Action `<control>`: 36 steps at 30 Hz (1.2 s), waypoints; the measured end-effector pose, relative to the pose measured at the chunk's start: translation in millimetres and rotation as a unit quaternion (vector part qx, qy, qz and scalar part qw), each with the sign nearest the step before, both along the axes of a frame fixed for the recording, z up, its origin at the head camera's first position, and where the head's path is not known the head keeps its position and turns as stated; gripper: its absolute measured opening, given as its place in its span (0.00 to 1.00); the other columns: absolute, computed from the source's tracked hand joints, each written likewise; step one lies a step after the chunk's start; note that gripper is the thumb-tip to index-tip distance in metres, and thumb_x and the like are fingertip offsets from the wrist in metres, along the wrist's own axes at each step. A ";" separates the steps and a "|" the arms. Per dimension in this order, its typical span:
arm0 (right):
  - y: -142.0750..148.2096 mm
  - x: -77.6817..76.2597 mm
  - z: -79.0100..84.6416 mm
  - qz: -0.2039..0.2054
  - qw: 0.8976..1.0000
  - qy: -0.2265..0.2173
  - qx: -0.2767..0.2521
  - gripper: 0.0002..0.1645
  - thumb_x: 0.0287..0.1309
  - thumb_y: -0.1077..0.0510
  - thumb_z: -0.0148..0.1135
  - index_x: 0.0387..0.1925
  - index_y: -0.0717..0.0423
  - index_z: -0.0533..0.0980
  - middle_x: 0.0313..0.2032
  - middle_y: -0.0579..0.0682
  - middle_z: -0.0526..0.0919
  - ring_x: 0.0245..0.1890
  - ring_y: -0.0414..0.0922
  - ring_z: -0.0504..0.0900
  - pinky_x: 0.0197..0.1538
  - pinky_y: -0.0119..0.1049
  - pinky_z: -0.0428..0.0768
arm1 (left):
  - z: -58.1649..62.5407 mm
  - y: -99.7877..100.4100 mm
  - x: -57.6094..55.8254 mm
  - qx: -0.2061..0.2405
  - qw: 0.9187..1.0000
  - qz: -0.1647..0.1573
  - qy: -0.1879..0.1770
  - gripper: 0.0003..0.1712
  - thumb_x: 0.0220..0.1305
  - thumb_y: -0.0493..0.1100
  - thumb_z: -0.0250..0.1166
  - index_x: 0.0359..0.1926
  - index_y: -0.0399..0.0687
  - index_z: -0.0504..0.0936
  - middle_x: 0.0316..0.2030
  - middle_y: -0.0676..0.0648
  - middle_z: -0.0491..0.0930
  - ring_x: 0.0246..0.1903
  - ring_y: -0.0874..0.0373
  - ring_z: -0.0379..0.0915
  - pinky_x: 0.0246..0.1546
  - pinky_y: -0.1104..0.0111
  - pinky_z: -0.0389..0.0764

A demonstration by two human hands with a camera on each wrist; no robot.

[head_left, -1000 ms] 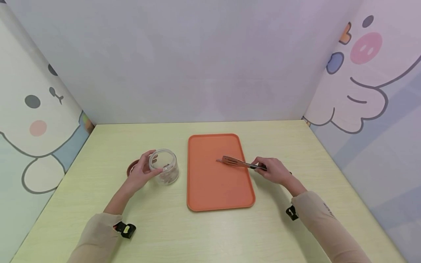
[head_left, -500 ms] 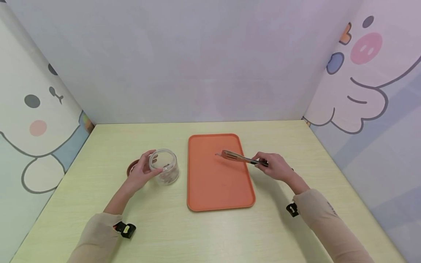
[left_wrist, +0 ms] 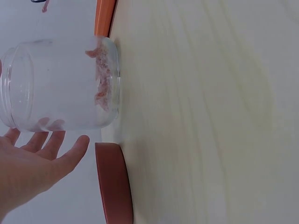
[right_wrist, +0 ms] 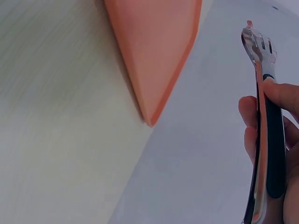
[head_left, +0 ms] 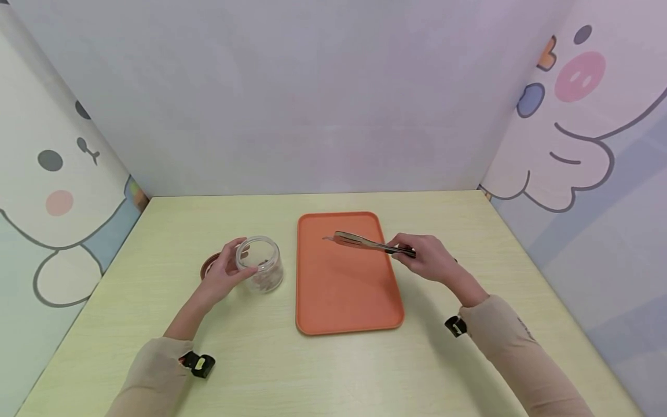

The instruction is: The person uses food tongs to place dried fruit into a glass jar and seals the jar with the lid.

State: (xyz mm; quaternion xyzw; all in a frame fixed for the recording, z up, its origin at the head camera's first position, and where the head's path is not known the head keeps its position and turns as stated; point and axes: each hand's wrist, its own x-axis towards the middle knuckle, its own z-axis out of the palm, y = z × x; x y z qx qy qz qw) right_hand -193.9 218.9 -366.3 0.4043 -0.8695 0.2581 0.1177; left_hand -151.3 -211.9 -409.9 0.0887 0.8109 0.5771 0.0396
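My left hand [head_left: 217, 280] grips a clear glass jar [head_left: 267, 280] near its open rim, thumb on the near side and fingers round the far side. Several pinkish pieces [left_wrist: 101, 77] lie at the bottom of the jar, as the left wrist view shows. In my right hand [head_left: 429, 259] is a pair of metal tongs [head_left: 359, 241] with dark grips, pressed nearly closed. From the tips of the tongs sticks a small pinkish piece [right_wrist: 249, 23]. The tongs are raised over the orange tray [head_left: 349, 295], pointing left toward the jar.
A reddish-brown lid [left_wrist: 113, 182] lies on the table left of the jar, partly hidden behind my left hand in the head view. The tray stands right of the jar on the pale wooden table [head_left: 323, 376]. Walls with cartoon figures [head_left: 578, 78] enclose the back and sides.
The right hand has lifted the tongs off the tray's surface and carried them and the pinkish piece up and to the left. My left hand and the jar have stayed put.
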 end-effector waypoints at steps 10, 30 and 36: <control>-27.5 4.9 18.4 0.029 1.000 0.009 -0.003 0.09 0.50 0.63 0.62 0.34 0.49 0.75 0.19 0.37 0.70 0.14 0.33 0.59 0.17 0.30 0.60 | -0.3 -0.4 -0.2 0.005 1.000 -0.005 0.002 0.40 0.56 0.45 0.62 0.64 0.50 0.49 0.60 0.35 0.55 0.57 0.41 0.55 0.48 0.68 0.69; -89.2 5.6 31.6 0.073 0.997 0.024 -0.013 0.08 0.50 0.63 0.62 0.33 0.51 0.74 0.25 0.39 0.76 0.16 0.32 0.64 0.17 0.29 0.64 | -3.8 -0.9 -1.4 0.013 1.000 -0.010 0.011 0.41 0.56 0.44 0.62 0.64 0.49 0.48 0.61 0.35 0.53 0.58 0.40 0.53 0.48 0.67 0.69; -102.1 4.1 28.5 0.082 0.996 0.025 -0.018 0.08 0.49 0.64 0.63 0.33 0.52 0.75 0.26 0.39 0.77 0.16 0.33 0.64 0.17 0.28 0.64 | -4.4 -0.6 -2.1 0.019 1.000 -0.014 0.013 0.41 0.56 0.43 0.62 0.64 0.47 0.48 0.61 0.33 0.53 0.58 0.39 0.53 0.44 0.78 0.68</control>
